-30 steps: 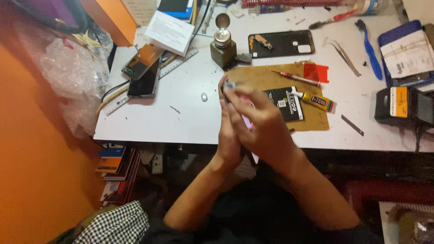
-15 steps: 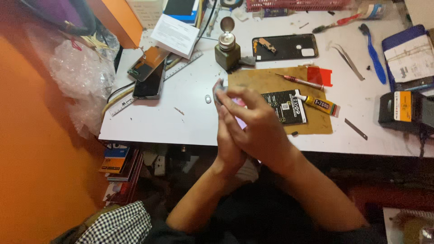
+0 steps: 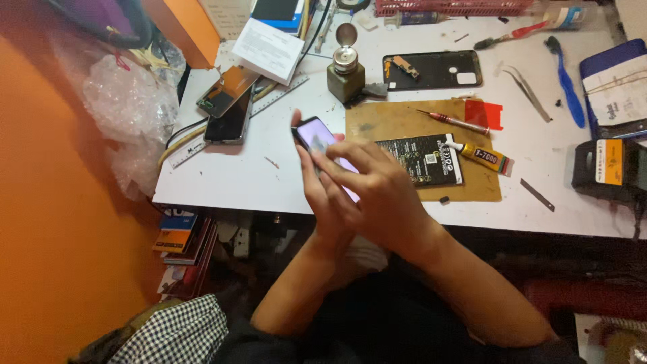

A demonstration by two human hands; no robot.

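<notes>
White table [image 3: 269, 182] — brown mat [image 3: 391, 121], tweezers [image 3: 526, 91], blue toothbrush [image 3: 566, 84].
</notes>
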